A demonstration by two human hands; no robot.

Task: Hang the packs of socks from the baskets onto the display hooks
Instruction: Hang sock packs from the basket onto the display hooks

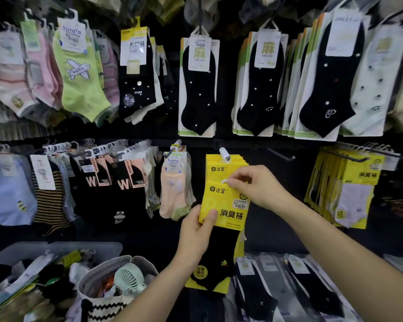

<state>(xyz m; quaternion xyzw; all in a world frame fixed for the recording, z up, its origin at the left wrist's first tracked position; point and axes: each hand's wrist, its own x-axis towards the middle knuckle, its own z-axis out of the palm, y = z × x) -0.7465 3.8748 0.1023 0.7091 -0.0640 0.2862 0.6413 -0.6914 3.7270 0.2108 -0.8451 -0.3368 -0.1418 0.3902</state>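
**Left hand (196, 231) and right hand (254, 189) hold a sock pack (226, 205) under the hook (224, 152)**

Below the hook, the left hand grips the pack's yellow card, thumb in front and fingers curled behind. The right hand pinches its white hanger loop just under the hook. More yellow packs (219, 162) hang on the hook. A basket (102, 267) sits well below it, leftward.

My left grip (197, 231) a bare hand, thumbnail short and plain, my right grip (254, 189) a bare hand as well, nails short with pale tips, left forearm (149, 296) bare to the edge of view, right forearm (335, 247) likewise bare, both wrists slim
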